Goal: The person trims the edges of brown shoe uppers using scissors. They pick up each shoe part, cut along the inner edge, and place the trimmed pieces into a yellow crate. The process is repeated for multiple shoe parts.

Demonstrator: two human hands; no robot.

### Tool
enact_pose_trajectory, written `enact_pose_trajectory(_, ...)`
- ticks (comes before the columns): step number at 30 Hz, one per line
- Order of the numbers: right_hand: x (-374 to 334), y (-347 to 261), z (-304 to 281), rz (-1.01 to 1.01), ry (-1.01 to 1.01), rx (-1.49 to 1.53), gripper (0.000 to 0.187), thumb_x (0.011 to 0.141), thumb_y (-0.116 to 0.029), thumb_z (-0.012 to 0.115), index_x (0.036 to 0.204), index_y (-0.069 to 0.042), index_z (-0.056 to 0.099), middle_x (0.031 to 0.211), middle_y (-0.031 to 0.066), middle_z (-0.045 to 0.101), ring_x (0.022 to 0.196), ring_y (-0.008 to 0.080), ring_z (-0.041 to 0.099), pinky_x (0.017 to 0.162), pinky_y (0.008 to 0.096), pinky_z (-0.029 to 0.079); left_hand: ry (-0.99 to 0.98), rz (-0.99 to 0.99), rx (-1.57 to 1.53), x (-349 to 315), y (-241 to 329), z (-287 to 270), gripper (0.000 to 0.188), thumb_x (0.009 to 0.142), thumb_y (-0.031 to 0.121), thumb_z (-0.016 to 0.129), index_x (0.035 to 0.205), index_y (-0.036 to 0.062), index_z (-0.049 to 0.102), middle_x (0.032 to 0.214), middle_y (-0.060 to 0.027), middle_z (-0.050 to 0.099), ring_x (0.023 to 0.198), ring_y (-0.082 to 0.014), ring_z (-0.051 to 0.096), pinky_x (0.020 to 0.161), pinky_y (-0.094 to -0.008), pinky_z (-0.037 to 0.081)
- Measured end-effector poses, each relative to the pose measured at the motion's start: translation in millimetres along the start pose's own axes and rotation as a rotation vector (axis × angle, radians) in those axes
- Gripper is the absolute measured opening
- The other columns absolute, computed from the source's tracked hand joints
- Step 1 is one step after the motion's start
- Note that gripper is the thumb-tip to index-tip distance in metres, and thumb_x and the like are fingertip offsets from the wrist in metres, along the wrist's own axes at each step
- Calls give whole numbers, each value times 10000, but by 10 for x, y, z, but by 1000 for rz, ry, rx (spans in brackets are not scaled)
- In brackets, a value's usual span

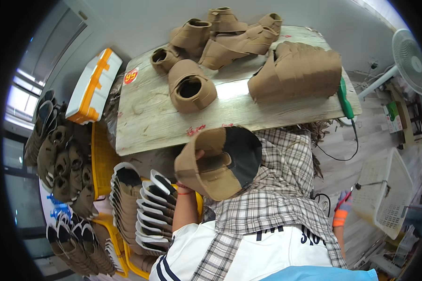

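Observation:
My left hand (180, 186), with a red band at the wrist, grips a tan shoe upper (199, 171) over my lap. A fingertip shows inside the upper's opening, and most of the hand is hidden behind it. The upper has a black lining panel on its right side. Out to the right, my right hand (345, 202) wears a greyish-purple glove and an orange wrist cuff (340, 218). Its fingers look closed around a thin red thing, too small to name. On the table (150, 117) ahead stand several finished-looking tan uppers (192, 86) and a nested stack of uppers (297, 72).
A green hand tool (345, 98) with a black cord lies at the table's right edge. Nested white-lined uppers (154, 210) and yellow crates (103, 159) are at left, below a white-and-orange box (94, 86). At right are a white basket (387, 196) and a fan (410, 63).

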State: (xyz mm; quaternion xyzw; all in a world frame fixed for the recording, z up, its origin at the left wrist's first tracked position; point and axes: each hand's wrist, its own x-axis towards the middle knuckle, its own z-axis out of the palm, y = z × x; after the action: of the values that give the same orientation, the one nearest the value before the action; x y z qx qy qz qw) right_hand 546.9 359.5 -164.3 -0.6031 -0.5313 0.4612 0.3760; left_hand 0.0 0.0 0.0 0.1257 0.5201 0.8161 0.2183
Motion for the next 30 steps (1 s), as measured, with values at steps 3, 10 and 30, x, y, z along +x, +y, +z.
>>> enact_pose_trajectory(3, 169, -674, 954, -533, -119, -337, 299, 869, -128, 663, 1134, -36, 558, 873, 57, 601, 723, 115, 517, 647, 249, 448, 283, 153, 56, 53, 128, -581, 456, 830, 37, 665, 1266, 0, 537, 1183, -97, 606, 1074, -212, 567, 965, -347, 428)
enact_pose_trajectory(10, -468, -1951, 2083, -842, -447, -466, 250, 774, -80, 687, 984, -17, 567, 729, 80, 557, 612, 204, 528, 591, 320, 458, 322, 824, 980, 15, 1919, -358, 331, 840, 22, 572, 1169, 8, 607, 1124, -125, 628, 1032, -244, 599, 903, -363, 480)
enact_pose_trajectory(30, -721, -1717, 2185, -598, -506, -318, 342, 779, -117, 722, 1083, -21, 595, 792, 83, 629, 683, 180, 597, 631, 297, 491, -318, 996, 557, 792, 1197, 1360, 235, 860, 32, 598, 1082, -42, 624, 1095, -171, 637, 1007, -243, 619, 920, -348, 484)
